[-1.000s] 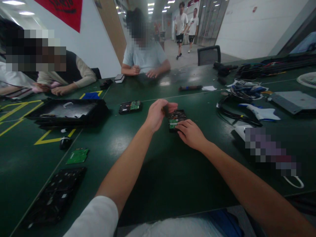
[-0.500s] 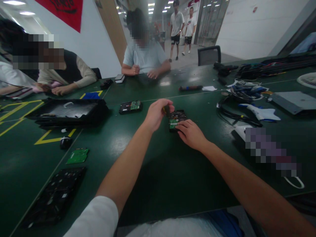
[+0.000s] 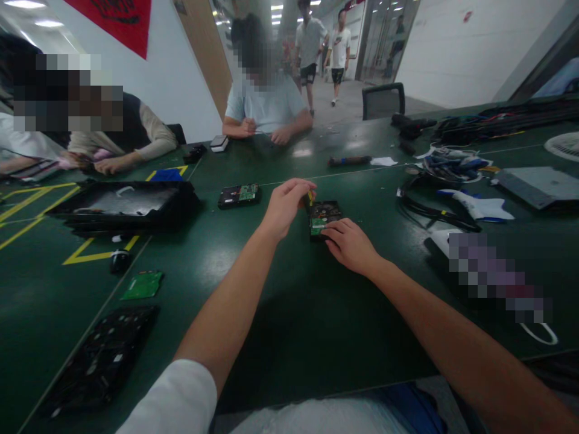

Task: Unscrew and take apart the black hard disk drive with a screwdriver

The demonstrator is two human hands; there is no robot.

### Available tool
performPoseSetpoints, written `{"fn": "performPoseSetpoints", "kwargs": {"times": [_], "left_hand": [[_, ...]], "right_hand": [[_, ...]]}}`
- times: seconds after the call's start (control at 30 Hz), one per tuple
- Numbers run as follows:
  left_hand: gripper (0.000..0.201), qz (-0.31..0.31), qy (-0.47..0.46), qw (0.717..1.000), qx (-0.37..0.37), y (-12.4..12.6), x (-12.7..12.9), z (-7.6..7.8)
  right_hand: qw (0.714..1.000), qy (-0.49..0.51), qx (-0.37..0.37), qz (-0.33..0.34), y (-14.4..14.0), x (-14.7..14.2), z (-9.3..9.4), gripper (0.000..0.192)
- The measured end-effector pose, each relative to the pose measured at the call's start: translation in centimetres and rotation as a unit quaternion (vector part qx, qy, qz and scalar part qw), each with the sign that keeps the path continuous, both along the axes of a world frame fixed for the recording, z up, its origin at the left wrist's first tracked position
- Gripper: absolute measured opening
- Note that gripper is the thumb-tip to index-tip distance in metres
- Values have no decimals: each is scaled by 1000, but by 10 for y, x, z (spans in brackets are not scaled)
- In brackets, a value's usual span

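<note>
A hard drive [image 3: 324,211] lies on the green table with its circuit board side up. My right hand [image 3: 350,246] grips it by the near end, fingertips over the green board. My left hand [image 3: 288,208] is closed on a small screwdriver [image 3: 310,197], held upright at the drive's left edge. Only a bit of the yellow and dark handle shows between the fingers, and its tip is hidden. Left of my hands sits a second hard drive [image 3: 239,196], also board side up.
A stack of black trays [image 3: 126,208] stands left, with a loose green circuit board [image 3: 143,285] and a black slab-like part [image 3: 102,358] nearer me. Cables [image 3: 436,211], a white and blue glove [image 3: 479,205] and a grey metal box [image 3: 540,188] lie right. A person [image 3: 266,108] sits opposite.
My left hand has turned slightly at the screwdriver, showing more of its yellow handle. My right hand and the hard drive stay put. People in the background have walked on.
</note>
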State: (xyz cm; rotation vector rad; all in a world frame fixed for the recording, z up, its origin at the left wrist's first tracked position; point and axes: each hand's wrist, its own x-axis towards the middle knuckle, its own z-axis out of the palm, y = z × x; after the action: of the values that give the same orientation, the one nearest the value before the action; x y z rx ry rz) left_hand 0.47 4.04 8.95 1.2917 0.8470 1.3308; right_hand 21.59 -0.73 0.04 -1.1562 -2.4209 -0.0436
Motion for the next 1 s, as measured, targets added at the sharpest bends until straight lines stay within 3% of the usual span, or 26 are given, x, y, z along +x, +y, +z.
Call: {"fn": "performPoseSetpoints", "kwargs": {"times": [0.1,0.23,0.37,0.5,0.57,0.67,0.77,1.0], "left_hand": [[17,-16,-53,998,-39,-3,4,1],[19,-36,-81,995,-36,-5,11,-2],[23,-42,-43,998,3,-3,12,-5],[27,-1,64,995,72,3,4,-8],[27,46,159,976,141,6,0,-9],[23,110,270,926,241,7,-5,-9],[15,136,302,900,282,5,-9,-8],[18,212,348,835,371,6,-14,-9]], "right_hand": [[1000,1,-1,1,0,0,0,30],[1000,6,-3,5,0,0,1,31],[1000,6,-3,2,0,-1,1,31],[1000,0,2,0,-1,0,1,31],[1000,-1,5,2,-1,0,1,31],[1000,0,8,5,-2,0,2,31],[1000,-2,7,3,-2,0,2,30],[1000,-5,10,1,-1,0,0,28]]}}
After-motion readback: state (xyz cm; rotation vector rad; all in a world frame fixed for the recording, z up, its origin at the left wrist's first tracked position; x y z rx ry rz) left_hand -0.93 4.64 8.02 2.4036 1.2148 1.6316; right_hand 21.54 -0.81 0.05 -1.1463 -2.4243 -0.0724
